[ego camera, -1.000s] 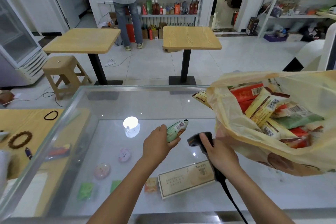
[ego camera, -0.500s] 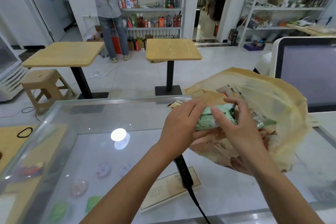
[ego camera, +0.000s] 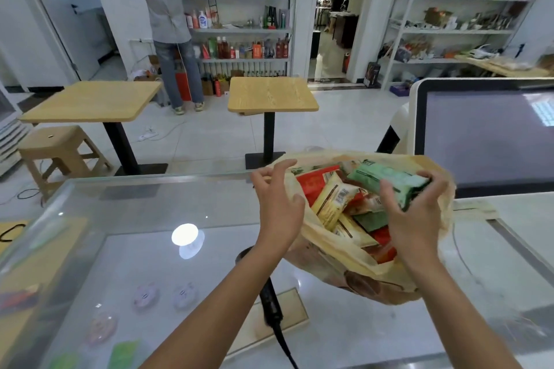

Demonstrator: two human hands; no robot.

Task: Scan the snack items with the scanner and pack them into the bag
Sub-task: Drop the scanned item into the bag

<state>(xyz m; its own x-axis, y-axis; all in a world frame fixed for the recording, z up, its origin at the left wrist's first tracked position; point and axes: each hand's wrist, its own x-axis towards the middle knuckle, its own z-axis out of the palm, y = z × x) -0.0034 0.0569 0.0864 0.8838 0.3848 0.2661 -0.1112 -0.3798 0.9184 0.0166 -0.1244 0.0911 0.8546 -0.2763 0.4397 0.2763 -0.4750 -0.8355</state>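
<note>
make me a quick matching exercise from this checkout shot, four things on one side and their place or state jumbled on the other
Things:
1. green snack packet
2. scanner
3. left hand
4. bag

Place or state:
a. lying on the glass counter, in no hand
b. fingers spread, holding nothing, beside the bag's left rim
c. gripped by the right hand over the bag's mouth
d. mouth open, other snack packets inside

Pairs: 1-c, 2-a, 3-b, 4-d

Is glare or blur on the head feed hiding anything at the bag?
Head view: round lamp glare on the glass counter, left of the left hand, clear of the bag; green snack pack in the right hand slightly blurred; frame edges bowed by the wide lens.
</note>
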